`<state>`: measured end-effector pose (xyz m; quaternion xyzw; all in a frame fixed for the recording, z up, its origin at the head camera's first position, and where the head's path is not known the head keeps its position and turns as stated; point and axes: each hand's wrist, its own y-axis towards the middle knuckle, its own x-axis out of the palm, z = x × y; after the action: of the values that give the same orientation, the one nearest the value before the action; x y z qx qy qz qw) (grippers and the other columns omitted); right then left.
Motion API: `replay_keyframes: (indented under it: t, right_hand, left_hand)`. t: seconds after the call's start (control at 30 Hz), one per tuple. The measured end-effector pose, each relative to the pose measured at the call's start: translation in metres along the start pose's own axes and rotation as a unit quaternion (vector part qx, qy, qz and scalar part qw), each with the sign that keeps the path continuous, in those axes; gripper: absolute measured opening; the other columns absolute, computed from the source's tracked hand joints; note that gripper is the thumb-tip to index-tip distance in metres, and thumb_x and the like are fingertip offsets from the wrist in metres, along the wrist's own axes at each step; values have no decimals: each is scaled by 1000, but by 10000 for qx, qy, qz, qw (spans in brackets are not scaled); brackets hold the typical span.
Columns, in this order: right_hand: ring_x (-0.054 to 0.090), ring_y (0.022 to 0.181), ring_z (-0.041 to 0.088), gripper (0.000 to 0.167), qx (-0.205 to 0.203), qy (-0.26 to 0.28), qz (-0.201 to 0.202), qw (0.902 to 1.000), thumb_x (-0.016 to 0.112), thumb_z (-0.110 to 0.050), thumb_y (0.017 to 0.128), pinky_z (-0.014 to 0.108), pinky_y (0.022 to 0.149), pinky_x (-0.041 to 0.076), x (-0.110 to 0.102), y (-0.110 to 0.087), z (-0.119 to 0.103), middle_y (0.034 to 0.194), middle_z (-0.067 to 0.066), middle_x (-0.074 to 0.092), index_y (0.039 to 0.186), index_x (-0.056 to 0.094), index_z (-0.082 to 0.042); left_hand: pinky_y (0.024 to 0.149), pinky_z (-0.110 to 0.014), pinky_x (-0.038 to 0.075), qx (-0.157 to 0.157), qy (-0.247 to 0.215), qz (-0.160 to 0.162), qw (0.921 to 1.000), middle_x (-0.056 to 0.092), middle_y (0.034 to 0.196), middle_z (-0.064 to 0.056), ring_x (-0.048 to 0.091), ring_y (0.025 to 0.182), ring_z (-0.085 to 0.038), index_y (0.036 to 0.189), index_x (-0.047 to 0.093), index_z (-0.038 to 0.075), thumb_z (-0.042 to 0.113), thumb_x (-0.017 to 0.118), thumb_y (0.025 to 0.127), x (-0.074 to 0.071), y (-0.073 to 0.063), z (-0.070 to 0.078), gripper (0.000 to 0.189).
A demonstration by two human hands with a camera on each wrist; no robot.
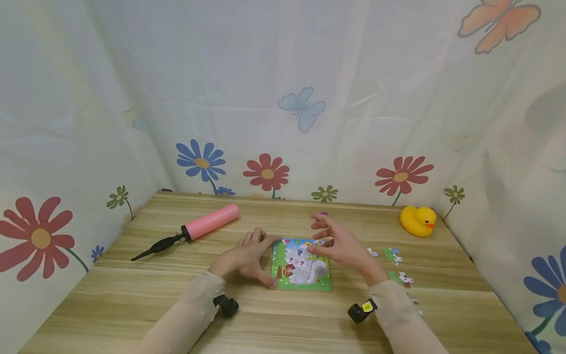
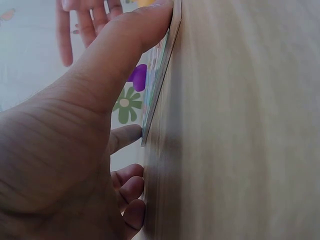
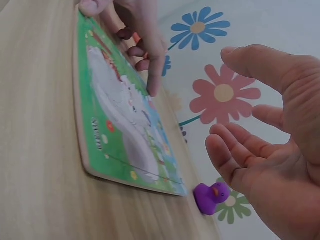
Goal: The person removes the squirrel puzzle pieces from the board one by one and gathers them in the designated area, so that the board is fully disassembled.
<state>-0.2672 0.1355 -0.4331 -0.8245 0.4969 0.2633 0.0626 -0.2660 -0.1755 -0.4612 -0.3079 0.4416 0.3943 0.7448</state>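
Note:
A square jigsaw puzzle [image 1: 318, 255] with a grey squirrel picture lies in front of me on the wooden table. My left hand [image 1: 247, 258] holds it by its left side, the thumb at the near corner and the index finger at the far one. In the left wrist view its other fingers are bent down beside the board. Above the puzzle's right side my right hand [image 1: 342, 246] hovers with fingers spread, holding nothing. The right wrist view shows that hand [image 3: 285, 150] apart from the puzzle [image 3: 117, 137].
Several loose jigsaw pieces [image 1: 401, 279] lie right of the puzzle, partly behind my right forearm. Beyond the puzzle sits a small purple duck [image 3: 211, 198]. A yellow rubber duck [image 1: 415, 221] stands at the back right. A pink hand pump [image 1: 212, 222] with a black nozzle lies left.

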Motion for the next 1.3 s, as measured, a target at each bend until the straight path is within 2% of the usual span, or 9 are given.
replay_keyframes:
  t: [0.27, 0.43, 0.53, 0.7, 0.97, 1.3]
  right_hand:
    - [65, 129, 41, 84, 181, -115, -231, 9995, 87, -22, 100, 54, 107, 56, 9, 1, 10, 152, 26, 57, 170, 41, -11]
    - [66, 123, 38, 83, 163, -166, -395, 9989, 88, -18, 98, 52, 105, 58, 14, 2, 19, 146, 25, 60, 166, 44, -2]
    - [67, 118, 34, 81, 215, -163, -473, 9985, 90, -16, 96, 44, 100, 59, 17, 2, 23, 142, 23, 62, 163, 48, 2]
    - [64, 112, 27, 78, 366, -194, -596, 9974, 91, -16, 94, 32, 92, 56, 21, 1, 28, 138, 17, 64, 160, 53, 2]
    - [63, 112, 27, 73, 173, -454, -717, 9962, 92, -13, 93, 38, 97, 56, 23, 0, 30, 132, 17, 64, 154, 58, 6]
    - [59, 113, 23, 68, 163, -925, -785, 9925, 95, -24, 92, 35, 97, 54, 24, -3, 31, 128, 12, 58, 150, 65, -4]
  left_hand:
    - [106, -49, 39, 24, -8, -12, 10000, 39, 148, -12, 39, 125, -30, 172, 38, 30, 65, 102, 69, -1, -1, 0, 126]
    - [106, -49, 40, 32, 5, -1, 10000, 39, 148, -12, 39, 125, -30, 172, 38, 30, 65, 102, 70, -1, -1, 0, 125]
    - [105, -48, 40, 13, 19, -4, 10000, 39, 147, -11, 39, 124, -30, 172, 38, 31, 66, 102, 69, -1, -1, 0, 125]
    - [104, -48, 39, -18, 26, -19, 10000, 39, 146, -11, 39, 124, -30, 172, 38, 31, 67, 101, 69, 0, 0, -1, 126]
    - [106, -48, 39, 11, 32, -1, 10000, 39, 148, -11, 39, 126, -31, 171, 39, 31, 65, 102, 69, 0, -1, -1, 125]
    - [105, -48, 39, -12, 57, -17, 10000, 39, 148, -12, 39, 125, -30, 171, 39, 31, 66, 101, 70, -1, -1, 1, 124]
